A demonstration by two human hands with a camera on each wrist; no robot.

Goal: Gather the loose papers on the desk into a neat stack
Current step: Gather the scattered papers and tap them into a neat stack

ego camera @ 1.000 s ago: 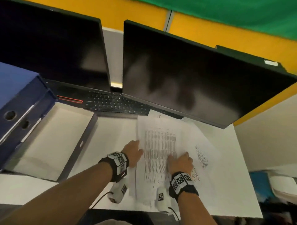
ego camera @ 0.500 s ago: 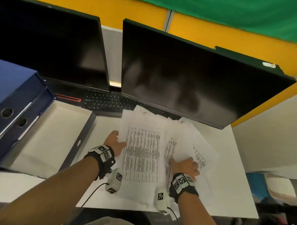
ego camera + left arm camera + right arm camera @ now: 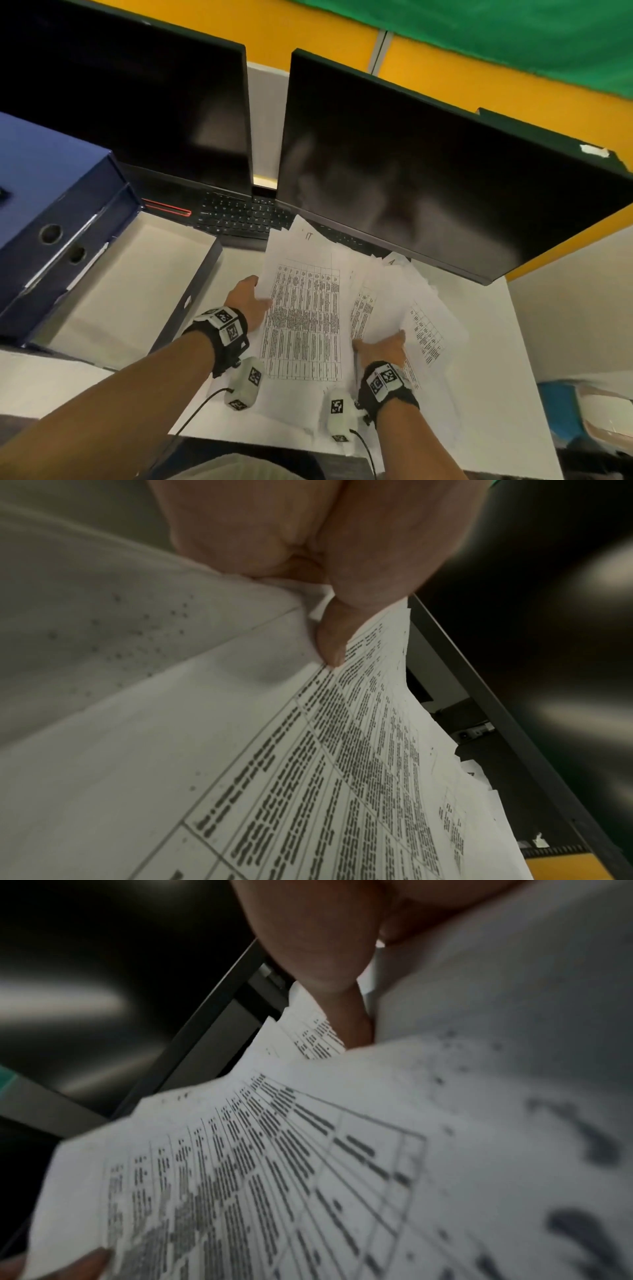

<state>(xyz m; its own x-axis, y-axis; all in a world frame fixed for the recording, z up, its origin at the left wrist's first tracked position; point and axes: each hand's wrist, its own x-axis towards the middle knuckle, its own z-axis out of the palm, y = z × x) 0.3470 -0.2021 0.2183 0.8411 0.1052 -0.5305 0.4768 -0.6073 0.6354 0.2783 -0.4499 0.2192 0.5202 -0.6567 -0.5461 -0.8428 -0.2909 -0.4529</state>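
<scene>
Our left hand [image 3: 248,299] pinches the table sheet [image 3: 303,318] left of the fanned papers [image 3: 394,298]; our right hand [image 3: 382,347] grips those, to merge them.

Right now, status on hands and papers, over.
Left hand pinches the top printed sheet's left edge. Right hand grips the fanned papers beside it. Not yet squared. Right monitor overhangs their far corners.

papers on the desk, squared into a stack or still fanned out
Fanned out. The papers overlap at different angles with edges and corners offset, some reaching under the right monitor. The left hand and right hand grip their sides.
</scene>
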